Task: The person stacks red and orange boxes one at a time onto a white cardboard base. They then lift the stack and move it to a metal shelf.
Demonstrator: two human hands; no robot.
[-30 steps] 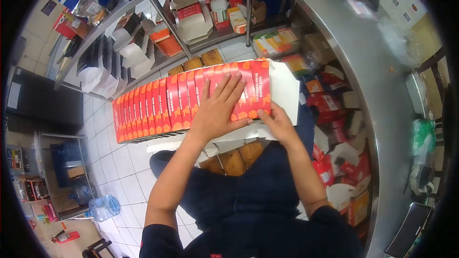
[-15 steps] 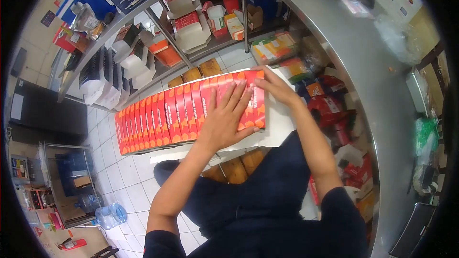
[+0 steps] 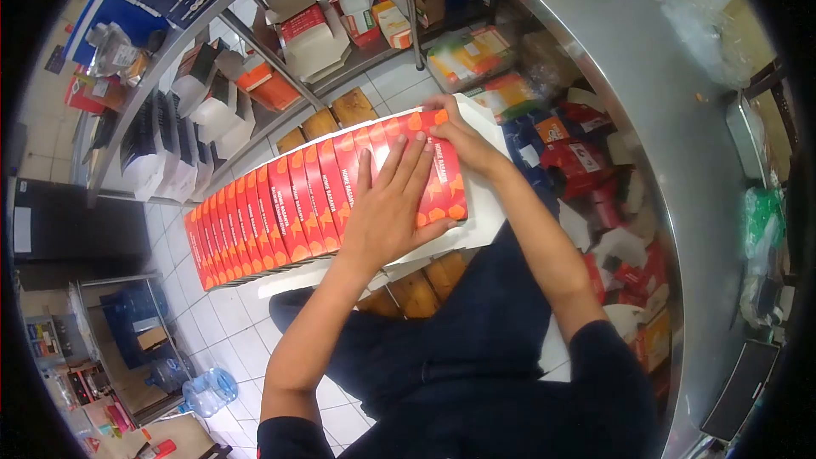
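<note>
A long fanned row of flat red and orange cartons (image 3: pixel 272 212) lies overlapped across my lap, on top of white flattened cartons (image 3: pixel 489 204). My left hand (image 3: pixel 387 212) presses flat on the near end of the row, fingers spread. Over the far top corner of the last red carton, my right hand (image 3: pixel 455 132) curls with its fingers on the edge.
A metal shelf rack (image 3: pixel 280 59) behind holds open red and white boxes and black stacks. A curved steel counter (image 3: pixel 671 119) runs along the right, with loose red and white cartons (image 3: pixel 603 195) piled beneath it. A water bottle (image 3: pixel 208 391) stands on the tiled floor.
My right hand left the near bottom corner of the last carton and went up to its far top corner. The left hand stayed flat on the row.
</note>
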